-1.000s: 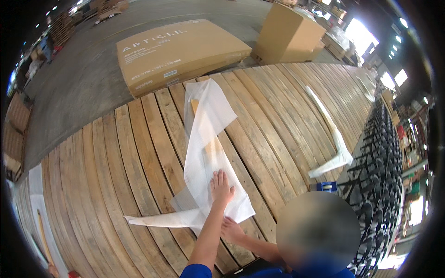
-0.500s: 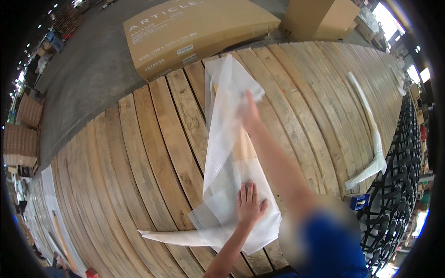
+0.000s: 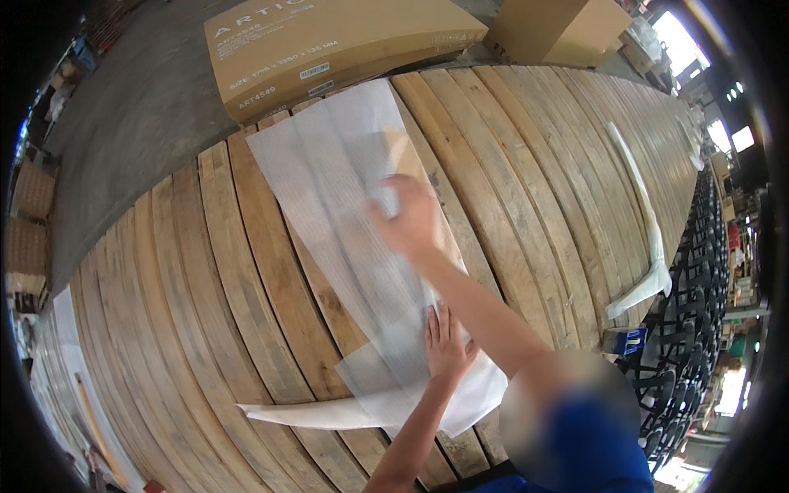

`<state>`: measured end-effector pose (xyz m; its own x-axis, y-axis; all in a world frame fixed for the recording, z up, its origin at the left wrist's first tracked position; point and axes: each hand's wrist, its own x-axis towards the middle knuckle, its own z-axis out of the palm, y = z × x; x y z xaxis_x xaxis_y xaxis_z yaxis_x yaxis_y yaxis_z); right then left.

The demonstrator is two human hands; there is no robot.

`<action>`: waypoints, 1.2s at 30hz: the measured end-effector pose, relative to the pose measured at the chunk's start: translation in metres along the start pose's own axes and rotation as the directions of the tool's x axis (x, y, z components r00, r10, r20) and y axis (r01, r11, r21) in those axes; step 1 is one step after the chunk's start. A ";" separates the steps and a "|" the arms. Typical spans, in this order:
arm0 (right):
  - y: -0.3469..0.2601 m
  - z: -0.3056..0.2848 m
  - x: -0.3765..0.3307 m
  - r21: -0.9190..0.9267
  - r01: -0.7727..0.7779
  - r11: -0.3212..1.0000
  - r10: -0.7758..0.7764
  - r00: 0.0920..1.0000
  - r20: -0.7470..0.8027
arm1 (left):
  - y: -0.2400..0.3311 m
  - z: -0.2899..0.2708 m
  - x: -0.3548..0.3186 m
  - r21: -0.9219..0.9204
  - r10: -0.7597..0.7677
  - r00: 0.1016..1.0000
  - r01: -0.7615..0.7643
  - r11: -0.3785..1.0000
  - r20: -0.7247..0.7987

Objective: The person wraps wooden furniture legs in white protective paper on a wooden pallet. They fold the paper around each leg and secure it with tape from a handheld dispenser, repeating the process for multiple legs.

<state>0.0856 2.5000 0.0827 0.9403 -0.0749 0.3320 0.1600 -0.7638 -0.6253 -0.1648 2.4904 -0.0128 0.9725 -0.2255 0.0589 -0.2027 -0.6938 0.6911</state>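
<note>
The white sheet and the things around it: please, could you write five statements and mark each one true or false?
1. The left hand lies on the white sheet, nearer to the person than the right hand. True.
2. The sheet is solid black. False: it is white and partly see-through.
3. A big brown box stands beyond the far edge of the table. True.
4. The table top is smooth glass. False: it is wooden slats.
5. A bent white piece lies right of both hands. True.

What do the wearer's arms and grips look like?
Five-fingered left grip and right grip, both ungloved, the right motion-blurred. Bare left forearm and bare right forearm: no cables or markings visible. Bright-blue fabric sleeve on the right, partly blurred; any left sleeve is out of frame.
</note>
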 end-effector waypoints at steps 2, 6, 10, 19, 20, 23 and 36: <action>0.020 -0.030 -0.002 -0.333 -0.300 0.894 0.330 0.943 0.038 | 0.007 -0.005 -0.001 -0.092 -0.025 0.995 0.016 0.996 -0.098; 0.089 -0.009 0.014 -0.567 -0.488 0.664 0.653 0.748 0.121 | 0.009 -0.007 -0.005 -0.169 -0.017 0.999 0.009 0.986 -0.050; 0.042 -0.023 0.027 -0.498 -0.541 0.678 0.708 0.663 0.244 | 0.006 -0.012 -0.002 -0.291 -0.192 0.981 0.182 0.939 -0.008; -0.136 -0.153 -0.035 -0.305 -0.433 0.848 0.429 0.899 -0.086 | 0.017 -0.111 0.005 -0.880 -0.183 0.955 0.287 0.379 0.233; -0.148 -0.169 -0.055 -0.305 -0.365 0.880 0.322 0.929 -0.182 | 0.026 -0.142 0.004 -0.856 -0.096 0.947 0.318 0.409 0.306; -0.180 -0.221 -0.108 -0.135 -0.063 0.989 0.034 0.978 -0.208 | 0.040 -0.193 -0.012 -0.868 0.122 0.934 0.256 0.426 0.335; -0.223 -0.259 -0.008 0.757 -0.491 0.431 0.140 0.865 0.482 | 0.071 -0.238 -0.097 -0.770 0.326 0.928 -0.073 0.634 0.181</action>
<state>-0.0352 2.5054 0.4025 0.9805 0.1372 -0.1405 -0.1656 0.1930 -0.9671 -0.2466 2.6258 0.2022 0.8152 -0.5594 0.1498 -0.1110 0.1029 0.9885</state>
